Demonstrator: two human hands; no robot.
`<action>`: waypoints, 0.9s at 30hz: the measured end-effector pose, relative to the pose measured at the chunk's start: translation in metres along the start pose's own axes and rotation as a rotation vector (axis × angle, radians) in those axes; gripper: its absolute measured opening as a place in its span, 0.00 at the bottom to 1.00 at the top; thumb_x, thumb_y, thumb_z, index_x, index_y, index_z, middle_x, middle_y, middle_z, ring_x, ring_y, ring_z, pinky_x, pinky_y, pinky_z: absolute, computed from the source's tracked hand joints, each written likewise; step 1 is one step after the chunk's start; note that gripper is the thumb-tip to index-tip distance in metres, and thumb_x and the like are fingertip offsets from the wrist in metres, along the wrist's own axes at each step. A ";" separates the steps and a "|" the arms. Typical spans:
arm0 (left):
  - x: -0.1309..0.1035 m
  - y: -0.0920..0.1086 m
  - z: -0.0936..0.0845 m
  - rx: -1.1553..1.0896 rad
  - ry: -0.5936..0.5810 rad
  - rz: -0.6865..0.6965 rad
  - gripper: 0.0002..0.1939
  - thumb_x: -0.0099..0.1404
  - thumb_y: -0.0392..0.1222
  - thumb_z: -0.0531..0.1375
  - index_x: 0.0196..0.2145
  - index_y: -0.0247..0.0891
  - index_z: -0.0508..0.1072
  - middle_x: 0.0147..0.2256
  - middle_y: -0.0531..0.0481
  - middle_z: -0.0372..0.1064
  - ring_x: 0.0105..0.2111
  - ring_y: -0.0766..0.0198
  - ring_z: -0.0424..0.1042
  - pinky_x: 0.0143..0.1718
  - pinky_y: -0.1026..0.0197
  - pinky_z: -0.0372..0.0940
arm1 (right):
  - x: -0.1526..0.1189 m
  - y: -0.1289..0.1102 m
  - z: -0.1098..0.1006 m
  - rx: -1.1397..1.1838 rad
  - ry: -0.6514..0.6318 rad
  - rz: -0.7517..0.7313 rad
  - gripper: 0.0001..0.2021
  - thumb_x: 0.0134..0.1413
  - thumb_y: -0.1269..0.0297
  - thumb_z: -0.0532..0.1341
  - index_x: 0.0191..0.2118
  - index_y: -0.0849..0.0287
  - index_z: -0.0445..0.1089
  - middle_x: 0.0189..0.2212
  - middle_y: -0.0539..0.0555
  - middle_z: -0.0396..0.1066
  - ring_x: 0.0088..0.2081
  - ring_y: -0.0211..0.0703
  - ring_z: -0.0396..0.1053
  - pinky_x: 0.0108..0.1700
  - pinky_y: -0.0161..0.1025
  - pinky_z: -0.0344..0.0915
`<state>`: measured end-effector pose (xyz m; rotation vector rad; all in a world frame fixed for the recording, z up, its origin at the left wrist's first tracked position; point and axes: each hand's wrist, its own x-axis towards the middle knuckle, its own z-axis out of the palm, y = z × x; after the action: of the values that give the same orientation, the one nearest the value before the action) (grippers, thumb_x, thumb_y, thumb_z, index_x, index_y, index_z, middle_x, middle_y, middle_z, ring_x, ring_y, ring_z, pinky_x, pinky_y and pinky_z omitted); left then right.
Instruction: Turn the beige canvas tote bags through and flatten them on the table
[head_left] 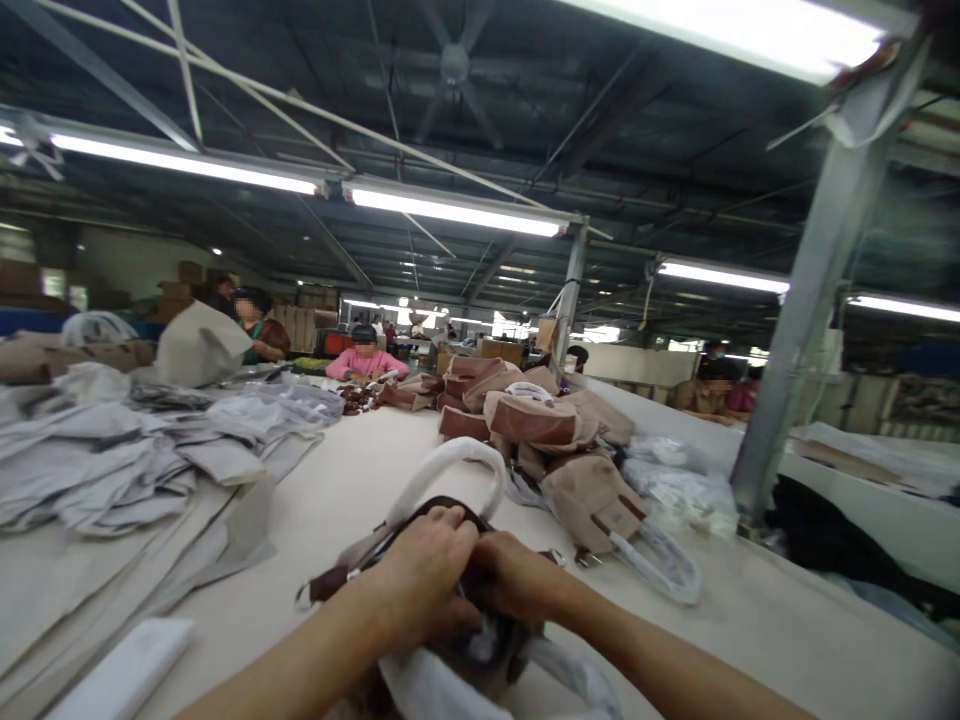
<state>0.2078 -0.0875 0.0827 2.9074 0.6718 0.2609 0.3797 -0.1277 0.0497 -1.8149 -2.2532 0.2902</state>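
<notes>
- Right now both hands meet low in the frame over a dark brown handbag with a white-wrapped loop handle [450, 490], which lies on the long pale worktable [360, 470] just in front of the person.
- Left hand [424, 580] is curled over the bag's top edge, fingers clenched down on it; what exactly sits under the fingertips is hidden.
- Right hand [517, 580] presses in against the left, fingers tucked into the bag's opening and gripping the dark material there.
- White plastic wrapping [442, 690] bunches up just below the bag, nearest the camera.
- Beyond the bag, a heap of tan and brown handbags [540, 420] rests on the table; one tan bag with a white-wrapped handle [607, 510] lies just to the bag's right.
- To the bag's left, a spread of grey fabric sheets [135, 450] covers the table.
- Far past the bag, a person in a pink top [366, 362] sits at the table's end.
- My read: with two hands this close, a firm hold by one while the other works keeps the opening from slipping shut.
</notes>
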 end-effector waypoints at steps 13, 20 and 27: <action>-0.002 -0.017 0.008 0.203 -0.152 0.025 0.36 0.65 0.39 0.55 0.69 0.47 0.54 0.53 0.29 0.71 0.50 0.36 0.74 0.52 0.33 0.67 | -0.038 0.027 -0.070 0.092 0.396 0.179 0.14 0.63 0.60 0.52 0.46 0.61 0.70 0.44 0.62 0.72 0.47 0.52 0.69 0.52 0.47 0.59; -0.003 0.005 0.009 0.171 -0.162 0.005 0.33 0.66 0.37 0.51 0.67 0.53 0.56 0.58 0.25 0.65 0.54 0.31 0.71 0.52 0.31 0.65 | -0.033 0.052 -0.021 0.489 0.087 0.266 0.24 0.55 0.51 0.52 0.51 0.63 0.66 0.24 0.48 0.66 0.20 0.38 0.66 0.18 0.33 0.59; 0.000 0.010 0.015 0.164 -0.279 0.017 0.22 0.69 0.45 0.50 0.57 0.50 0.73 0.52 0.29 0.70 0.51 0.30 0.71 0.50 0.24 0.63 | -0.045 0.044 0.019 1.025 0.215 0.074 0.24 0.51 0.41 0.62 0.41 0.58 0.64 0.18 0.39 0.55 0.13 0.25 0.44 0.14 0.28 0.40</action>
<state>0.2149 -0.0978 0.0696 3.0188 0.6482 -0.2056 0.4244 -0.1620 0.0154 -1.2616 -1.4241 0.9831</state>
